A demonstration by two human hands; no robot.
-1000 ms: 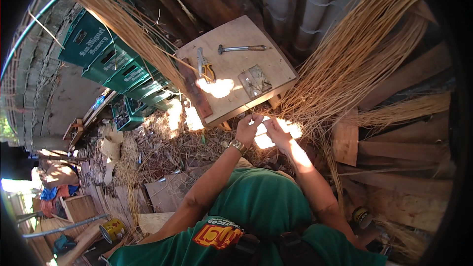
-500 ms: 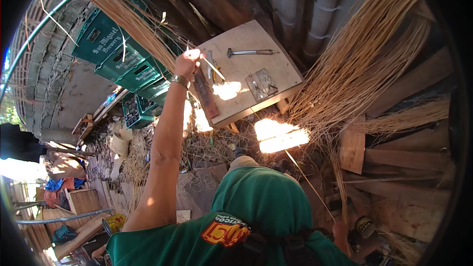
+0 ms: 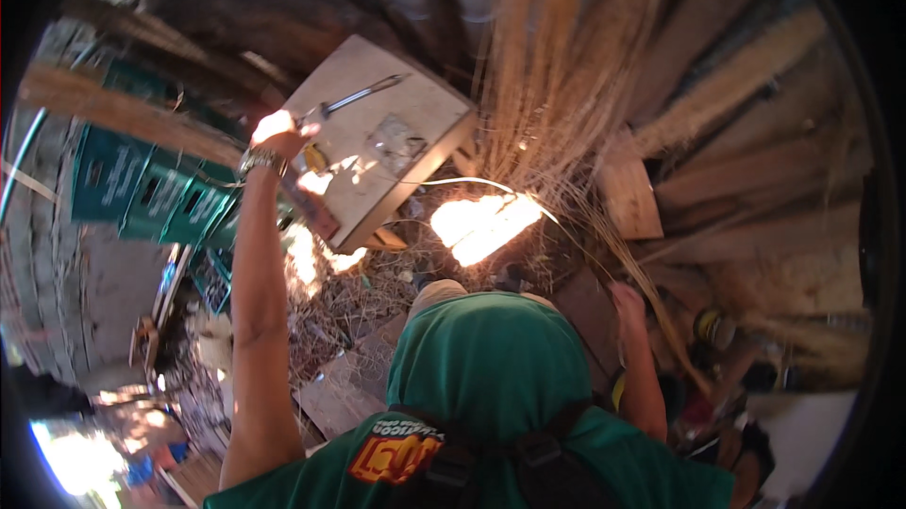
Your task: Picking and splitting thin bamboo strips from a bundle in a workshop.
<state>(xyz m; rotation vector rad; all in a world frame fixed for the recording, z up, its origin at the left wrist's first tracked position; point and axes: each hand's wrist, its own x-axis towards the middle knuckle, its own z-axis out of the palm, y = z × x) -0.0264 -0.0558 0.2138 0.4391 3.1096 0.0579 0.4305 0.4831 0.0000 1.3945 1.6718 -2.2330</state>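
My left hand (image 3: 280, 132) is closed at the left corner of the small wooden table (image 3: 377, 193), beside a bundle of long tan strips (image 3: 132, 113). What it grips is too blurred to make out. Near that hand, a hammer (image 3: 363, 94) lies on the tabletop next to a small clear packet (image 3: 396, 139). A reddish-brown bar (image 3: 313, 210) lies along the table's left edge. My right hand (image 3: 627, 306) is raised low on the right, close to a thin pale strip (image 3: 472, 181) that curves across from the table. Motion smears its fingers, so its grip is unclear.
Green plastic crates (image 3: 142, 188) are stacked at the left. A large sheaf of tan strips (image 3: 557, 66) stands behind the table's right side. Wooden boards (image 3: 628, 183) lean at the right. Fibre scraps (image 3: 377, 292) litter the ground. Part of another person (image 3: 750, 457) shows at lower right.
The view has swung, so the table sits farther left. My right hand has come up and forward from the lower edge, and the thin strip now bends in a curve.
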